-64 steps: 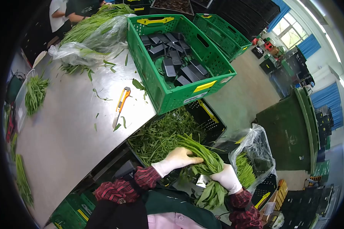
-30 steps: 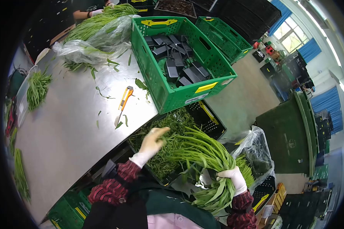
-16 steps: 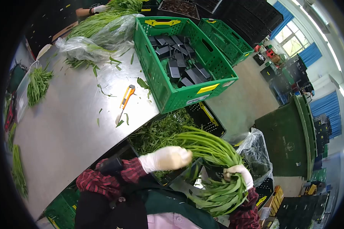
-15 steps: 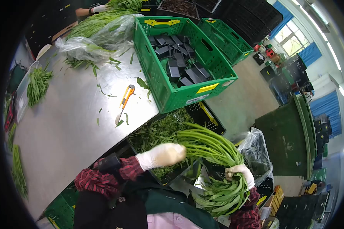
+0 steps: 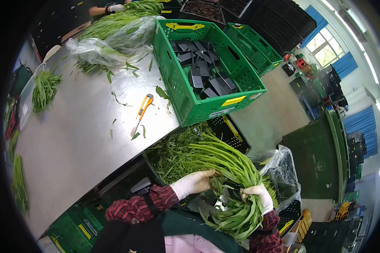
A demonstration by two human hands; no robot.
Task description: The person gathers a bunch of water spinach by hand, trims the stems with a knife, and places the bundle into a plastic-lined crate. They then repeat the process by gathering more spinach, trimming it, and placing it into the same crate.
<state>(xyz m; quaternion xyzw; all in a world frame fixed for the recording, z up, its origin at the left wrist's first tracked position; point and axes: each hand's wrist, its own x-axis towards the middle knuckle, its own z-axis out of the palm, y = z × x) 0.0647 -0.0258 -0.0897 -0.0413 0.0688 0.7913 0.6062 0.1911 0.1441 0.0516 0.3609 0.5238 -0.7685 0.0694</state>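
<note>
My right hand (image 5: 259, 196), in a white glove, is closed around a thick bunch of water spinach (image 5: 234, 160). The pale stems fan out up and to the left, and the leaves hang below the fist. My left hand (image 5: 193, 184), gloved too, is at the left side of the bunch, with thumb and fingers pinched on a drooping leaf (image 5: 215, 185). Beneath the stems is a dark crate heaped with loose leaves and cuttings (image 5: 169, 154). An orange utility knife (image 5: 144, 107) lies on the metal table (image 5: 84, 147), blade towards me.
A green crate (image 5: 207, 111) holding several dark boxy devices stands at the table's right edge. More greens (image 5: 114, 27) lie in plastic at the back, by another person's gloved hand (image 5: 117, 8). Small bundles (image 5: 45, 90) are at the left. A large green bin (image 5: 314, 156) stands to the right.
My left hand has moved right, from a blurred fist by the stems to a pinch on a leaf. My right hand keeps its hold, shifted slightly left. The view has moved a little.
</note>
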